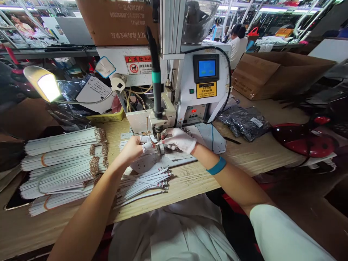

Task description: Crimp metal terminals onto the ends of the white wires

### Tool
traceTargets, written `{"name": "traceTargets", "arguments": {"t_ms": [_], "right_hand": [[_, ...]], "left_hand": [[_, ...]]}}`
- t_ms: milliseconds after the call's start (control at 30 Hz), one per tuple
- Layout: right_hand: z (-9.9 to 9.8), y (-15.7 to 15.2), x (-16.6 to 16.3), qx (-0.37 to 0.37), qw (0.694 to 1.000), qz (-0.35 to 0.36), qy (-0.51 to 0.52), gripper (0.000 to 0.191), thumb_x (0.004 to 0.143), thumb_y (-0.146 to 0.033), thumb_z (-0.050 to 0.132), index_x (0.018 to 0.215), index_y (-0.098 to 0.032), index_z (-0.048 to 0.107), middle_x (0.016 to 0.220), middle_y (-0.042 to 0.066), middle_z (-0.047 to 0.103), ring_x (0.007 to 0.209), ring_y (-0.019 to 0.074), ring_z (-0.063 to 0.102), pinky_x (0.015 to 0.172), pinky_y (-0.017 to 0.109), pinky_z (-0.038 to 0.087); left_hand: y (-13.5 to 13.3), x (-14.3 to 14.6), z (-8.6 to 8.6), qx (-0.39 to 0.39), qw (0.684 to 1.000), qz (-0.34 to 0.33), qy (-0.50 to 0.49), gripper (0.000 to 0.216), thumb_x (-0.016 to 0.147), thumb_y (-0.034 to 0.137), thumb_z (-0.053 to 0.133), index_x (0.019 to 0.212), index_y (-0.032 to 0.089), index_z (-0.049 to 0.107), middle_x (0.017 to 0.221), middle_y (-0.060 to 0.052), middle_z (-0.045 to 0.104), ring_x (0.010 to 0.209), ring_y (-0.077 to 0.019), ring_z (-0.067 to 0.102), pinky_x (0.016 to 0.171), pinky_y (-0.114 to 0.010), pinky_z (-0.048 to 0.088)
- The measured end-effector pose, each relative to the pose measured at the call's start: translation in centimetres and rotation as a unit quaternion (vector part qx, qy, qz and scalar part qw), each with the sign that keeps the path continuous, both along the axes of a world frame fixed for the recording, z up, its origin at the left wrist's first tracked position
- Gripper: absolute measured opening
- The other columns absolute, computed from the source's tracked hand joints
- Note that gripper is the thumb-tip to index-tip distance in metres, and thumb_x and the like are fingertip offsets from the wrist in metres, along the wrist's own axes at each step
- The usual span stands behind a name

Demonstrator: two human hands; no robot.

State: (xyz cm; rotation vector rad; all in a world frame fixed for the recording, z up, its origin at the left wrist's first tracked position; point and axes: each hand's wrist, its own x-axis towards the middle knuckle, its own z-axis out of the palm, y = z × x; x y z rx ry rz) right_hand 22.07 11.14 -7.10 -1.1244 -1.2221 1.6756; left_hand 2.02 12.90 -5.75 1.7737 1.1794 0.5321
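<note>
Below the tip of a bench soldering machine (pixel 157 112), my two hands meet with their fingertips close together. My left hand (pixel 137 146), with white covers on some fingers, is closed in a pinch at the left of the tip. From the right, my right hand (pixel 181 140) in a white glove pinches close under the tip. What each holds is too small to make out. White wires (pixel 123 144) lie on the machine's base behind my left hand. More loose white wires (pixel 146 183) with small reddish-marked ends lie in front of the base.
Banded bundles of white wires (pixel 62 166) with copper-coloured ends are stacked at left. A lit lamp (pixel 49 87) leans in beside a yellow basket (pixel 108 116). At right are bagged parts (pixel 247 121), an open carton (pixel 280 72) and a red ladybug-shaped object (pixel 299 139). A person sits further back.
</note>
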Motion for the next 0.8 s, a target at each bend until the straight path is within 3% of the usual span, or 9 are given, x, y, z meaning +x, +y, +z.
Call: {"name": "traceTargets", "arguments": {"t_ms": [533, 800], "right_hand": [[-0.03, 0.03, 0.04, -0.007, 1.0, -0.001, 0.004, 0.022, 0.062, -0.016, 0.068, 0.077, -0.014, 0.052, 0.061, -0.004, 0.049, 0.042, 0.0029, 0.037, 0.033, 0.014, 0.024], [0.16, -0.15, -0.16, 0.0, 1.0, -0.003, 0.001, 0.021, 0.064, -0.016, 0.066, 0.077, -0.016, 0.05, 0.057, -0.005, 0.047, 0.039, 0.0025, 0.037, 0.032, 0.014, 0.022]], "left_hand": [[0.14, -0.18, -0.26, -0.026, 1.0, -0.003, 0.005, 0.025, 0.066, 0.036, 0.055, 0.065, 0.012, 0.06, 0.053, 0.003, 0.047, 0.048, -0.0069, 0.033, 0.047, -0.02, 0.027], [0.02, 0.09, -0.18, -0.016, 0.999, -0.041, -0.032, 0.021, 0.065, 0.032, 0.061, 0.07, 0.012, 0.063, 0.062, 0.001, 0.055, 0.054, -0.0082, 0.041, 0.05, -0.019, 0.031]]}}
